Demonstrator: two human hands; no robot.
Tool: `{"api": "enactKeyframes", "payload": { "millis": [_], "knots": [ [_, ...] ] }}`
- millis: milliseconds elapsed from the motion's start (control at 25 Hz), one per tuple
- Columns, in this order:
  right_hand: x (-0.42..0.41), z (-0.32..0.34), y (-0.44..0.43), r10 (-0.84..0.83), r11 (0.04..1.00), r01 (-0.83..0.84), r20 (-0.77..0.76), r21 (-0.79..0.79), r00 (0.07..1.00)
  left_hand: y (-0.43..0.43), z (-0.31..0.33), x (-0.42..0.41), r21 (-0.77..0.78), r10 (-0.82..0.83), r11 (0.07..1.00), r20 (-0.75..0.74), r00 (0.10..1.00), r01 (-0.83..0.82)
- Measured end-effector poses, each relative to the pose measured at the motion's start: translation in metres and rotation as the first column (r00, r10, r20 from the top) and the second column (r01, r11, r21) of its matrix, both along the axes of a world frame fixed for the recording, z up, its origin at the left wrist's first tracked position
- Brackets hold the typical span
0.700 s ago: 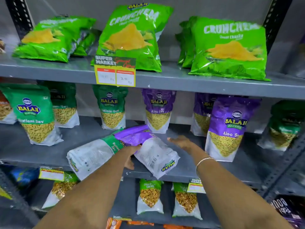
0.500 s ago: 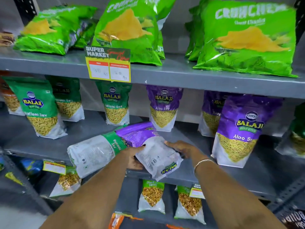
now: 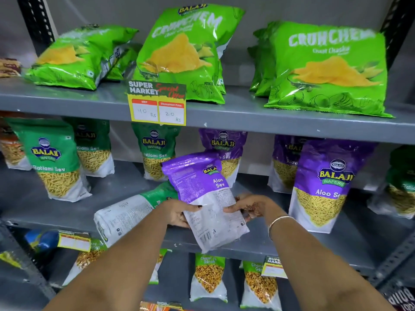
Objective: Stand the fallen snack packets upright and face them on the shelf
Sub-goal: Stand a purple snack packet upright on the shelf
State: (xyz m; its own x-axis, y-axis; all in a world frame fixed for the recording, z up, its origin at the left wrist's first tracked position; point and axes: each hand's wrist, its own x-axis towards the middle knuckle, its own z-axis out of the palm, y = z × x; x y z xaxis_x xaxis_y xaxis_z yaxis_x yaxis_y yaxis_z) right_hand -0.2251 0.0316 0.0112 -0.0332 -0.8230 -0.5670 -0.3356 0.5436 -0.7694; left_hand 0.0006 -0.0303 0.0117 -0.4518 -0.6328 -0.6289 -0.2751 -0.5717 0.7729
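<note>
A purple Aloo Sev packet [image 3: 203,194] is lifted off the middle shelf [image 3: 292,241], tilted with its purple top up and its printed back side towards me. My left hand [image 3: 177,213] grips its lower left edge and my right hand [image 3: 249,206] grips its lower right edge. A green Ratlami Sev packet [image 3: 132,213] lies flat on the shelf just left of my left hand, white back side up.
Upright green Ratlami Sev packets [image 3: 56,160] stand at the left and purple Aloo Sev packets [image 3: 323,185] at the right of the middle shelf. Green Crunchem bags [image 3: 325,68] fill the top shelf. A price tag [image 3: 157,104] hangs from its edge. Smaller packets [image 3: 208,277] stand below.
The purple packet lay flat on the shelf across the green one. Both hands closed on it and raised it to a near-upright tilt.
</note>
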Motion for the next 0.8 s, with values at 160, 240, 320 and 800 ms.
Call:
{"api": "enactKeyframes", "payload": {
  "millis": [160, 240, 320, 800],
  "knots": [
    [0.013, 0.015, 0.005, -0.088, 0.983, 0.081, -0.035, -0.162, 0.995, -0.021, 0.01, -0.005, -0.278, -0.055, 0.958, 0.04, 0.998, 0.064],
    [0.015, 0.01, 0.004, -0.188, 0.932, 0.16, -0.057, -0.325, 0.98, -0.028, 0.009, -0.015, -0.45, -0.031, 0.891, 0.068, 0.997, 0.058],
    [0.017, -0.001, 0.001, -0.304, 0.862, 0.215, -0.129, -0.46, 0.944, -0.036, 0.007, -0.028, -0.631, 0.05, 0.773, 0.15, 0.987, 0.057],
    [0.008, -0.031, -0.008, -0.586, 0.742, 0.404, -0.224, -0.535, 0.779, -0.058, -0.002, -0.044, -0.514, -0.16, 0.833, 0.134, 0.978, 0.207]
  ]
}}
